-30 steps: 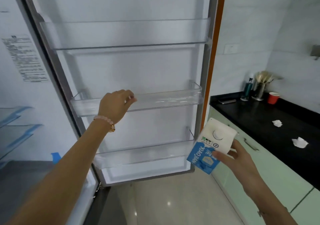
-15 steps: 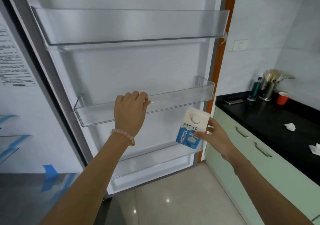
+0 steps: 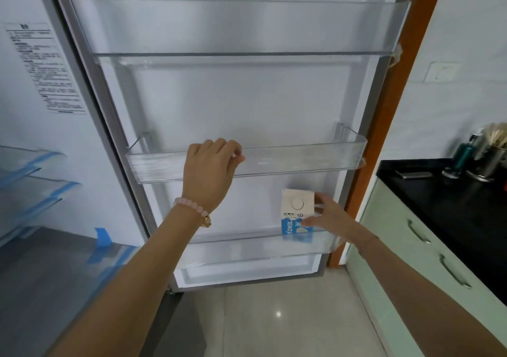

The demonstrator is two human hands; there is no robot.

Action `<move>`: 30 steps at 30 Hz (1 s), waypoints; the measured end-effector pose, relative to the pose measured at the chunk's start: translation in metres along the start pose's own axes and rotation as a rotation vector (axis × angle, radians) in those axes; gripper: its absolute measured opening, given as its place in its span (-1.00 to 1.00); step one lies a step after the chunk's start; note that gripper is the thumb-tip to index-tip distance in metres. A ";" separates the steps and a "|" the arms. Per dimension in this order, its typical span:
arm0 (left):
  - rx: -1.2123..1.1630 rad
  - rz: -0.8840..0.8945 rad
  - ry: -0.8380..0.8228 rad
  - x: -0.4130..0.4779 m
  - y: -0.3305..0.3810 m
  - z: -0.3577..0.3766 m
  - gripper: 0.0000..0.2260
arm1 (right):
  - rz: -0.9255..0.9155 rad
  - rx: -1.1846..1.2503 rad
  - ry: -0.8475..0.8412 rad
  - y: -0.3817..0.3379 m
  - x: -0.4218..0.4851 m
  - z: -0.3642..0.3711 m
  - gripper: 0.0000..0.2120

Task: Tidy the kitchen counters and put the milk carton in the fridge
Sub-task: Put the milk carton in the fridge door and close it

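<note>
**Milk carton in lower door shelf, right end**

Holding milk carton in right hand: thumb laid across the front near the top of the blue print, fingers wrapped round behind the right edge. Upright, white upper half and round cap toward the camera, blue base sunk behind the clear front wall of the lower door shelf, at its right end. Cannot tell whether seated on the shelf floor or hanging in the grip.

Gripping the front rim of the middle door shelf with left hand, fingers curled over the edge, left of the rim's midpoint. Pink bead bracelet on that wrist. Well apart from the carton, which sits below this shelf and off to the right.

Higher up: clear top door shelf spanning the fridge door, swung wide open.

Left of the door: fridge interior with a printed label on the side wall, glass shelves edged in blue tape.

Right of the door: orange door frame, white wall switch, pale green cabinet with metal handles, black tabletop on top. At the back of the tabletop: flat dark slab, dark bottle just beside a metal holder stuffed with pale sticks, all blurred. Light tiled floor below.
</note>
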State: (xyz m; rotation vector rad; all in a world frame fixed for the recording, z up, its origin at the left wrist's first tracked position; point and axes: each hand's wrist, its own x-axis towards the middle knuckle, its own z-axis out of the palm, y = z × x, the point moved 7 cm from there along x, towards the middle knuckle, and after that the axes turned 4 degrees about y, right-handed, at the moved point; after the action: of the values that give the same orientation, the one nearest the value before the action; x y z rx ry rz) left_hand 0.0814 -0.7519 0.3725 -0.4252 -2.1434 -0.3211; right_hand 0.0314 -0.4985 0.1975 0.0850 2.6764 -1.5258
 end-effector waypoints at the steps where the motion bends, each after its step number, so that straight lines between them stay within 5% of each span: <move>1: 0.003 -0.005 -0.004 0.000 0.000 0.000 -0.80 | 0.005 -0.020 -0.024 0.003 0.003 0.003 -0.32; 10: -0.008 -0.028 -0.035 -0.002 0.002 -0.004 -0.73 | 0.061 -0.095 -0.175 0.007 0.002 0.019 -0.40; 22: -0.018 0.000 -0.039 -0.009 -0.002 -0.013 -0.76 | 0.080 0.013 -0.018 0.012 -0.027 0.000 -0.33; 30: -0.030 -0.006 -0.050 -0.012 -0.004 -0.017 -0.84 | -0.116 0.146 0.380 -0.039 -0.102 -0.099 -0.85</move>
State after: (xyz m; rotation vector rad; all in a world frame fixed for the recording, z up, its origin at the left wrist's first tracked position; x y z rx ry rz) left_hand 0.0988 -0.7636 0.3713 -0.4485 -2.1908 -0.3491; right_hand 0.1274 -0.4349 0.2895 0.2548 2.8884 -1.9129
